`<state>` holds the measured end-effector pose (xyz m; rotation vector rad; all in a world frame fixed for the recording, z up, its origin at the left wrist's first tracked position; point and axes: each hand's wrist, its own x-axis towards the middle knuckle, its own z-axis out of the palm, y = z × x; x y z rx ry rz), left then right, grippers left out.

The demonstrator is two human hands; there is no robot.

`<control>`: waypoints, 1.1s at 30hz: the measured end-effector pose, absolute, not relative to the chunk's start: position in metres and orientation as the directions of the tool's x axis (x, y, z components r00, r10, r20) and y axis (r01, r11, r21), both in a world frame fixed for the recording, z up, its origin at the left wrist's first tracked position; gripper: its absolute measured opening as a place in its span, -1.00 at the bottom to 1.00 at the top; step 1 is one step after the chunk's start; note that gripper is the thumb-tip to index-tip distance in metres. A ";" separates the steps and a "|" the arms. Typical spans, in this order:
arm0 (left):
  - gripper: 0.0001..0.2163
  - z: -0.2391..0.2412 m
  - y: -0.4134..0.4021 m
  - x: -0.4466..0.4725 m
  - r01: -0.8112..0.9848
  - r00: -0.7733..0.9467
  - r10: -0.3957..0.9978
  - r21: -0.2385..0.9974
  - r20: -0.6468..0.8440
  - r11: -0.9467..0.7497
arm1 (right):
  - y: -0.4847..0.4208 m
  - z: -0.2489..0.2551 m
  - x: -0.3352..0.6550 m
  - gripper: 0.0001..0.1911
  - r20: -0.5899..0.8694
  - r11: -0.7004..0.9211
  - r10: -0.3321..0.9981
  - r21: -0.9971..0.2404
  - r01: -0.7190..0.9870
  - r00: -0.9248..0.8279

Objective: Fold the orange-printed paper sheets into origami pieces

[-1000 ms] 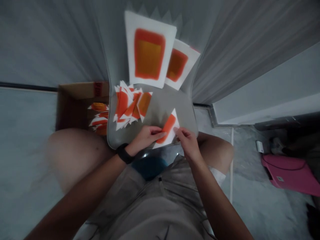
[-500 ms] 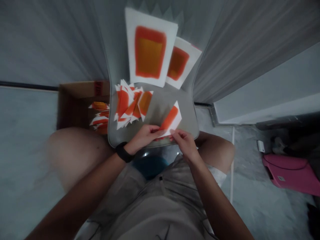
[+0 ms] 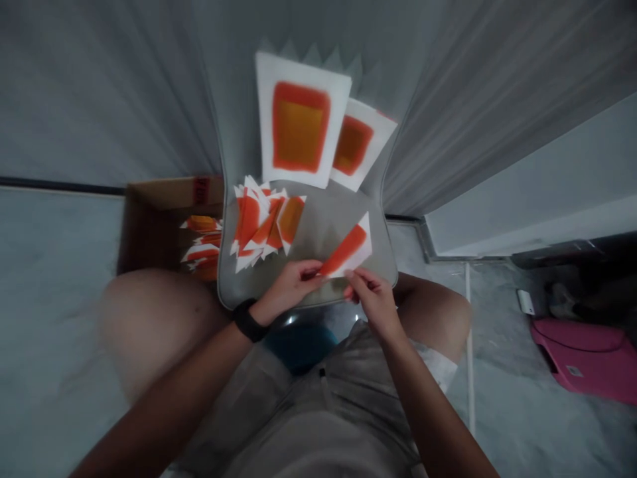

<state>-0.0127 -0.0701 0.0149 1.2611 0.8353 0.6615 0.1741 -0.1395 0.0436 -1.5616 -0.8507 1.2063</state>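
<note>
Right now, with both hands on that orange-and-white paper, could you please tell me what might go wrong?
The paper is pinched near its lower end by the left hand and right hand, so it might slip or crease. The overlapping pile lies near the left edge of the seat; a nudge could send pieces off.

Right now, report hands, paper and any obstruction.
Left hand pinching orange-and-white paper. Right hand at its lower edge. No obstruction seen; paper pile off left.

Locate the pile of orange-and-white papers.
In the head view, the pile lies on the left side of the grey chair seat, just right of the cardboard box and beyond the left hand.
</note>
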 end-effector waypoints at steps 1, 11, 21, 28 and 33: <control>-0.68 0.016 -0.070 -0.013 0.014 0.541 0.826 0.984 -0.157 0.178 | -0.141 0.046 0.174 -0.63 -0.309 -0.305 0.916 -0.951 -0.055 0.256; -0.79 0.022 -0.072 -0.014 -0.044 0.485 0.874 0.997 -0.030 0.059 | -0.155 0.048 0.163 -0.64 -0.364 -0.317 0.914 -0.915 -0.249 0.178; -0.75 0.072 -0.066 -0.053 0.404 -0.099 0.935 0.872 0.342 -0.276 | -0.156 0.020 0.192 -0.15 -0.323 -0.274 0.859 -0.945 -0.178 0.397; -0.65 0.096 -0.036 -0.072 0.857 -0.042 0.972 0.508 0.233 -0.084 | -0.085 -0.013 0.226 -0.35 -0.236 -0.236 0.866 -0.970 -0.057 0.440; -0.51 0.095 -0.013 -0.030 0.996 -0.054 0.999 0.065 0.000 0.054 | -0.004 -0.007 0.217 -0.42 -0.177 -0.179 0.939 -0.984 -0.021 0.295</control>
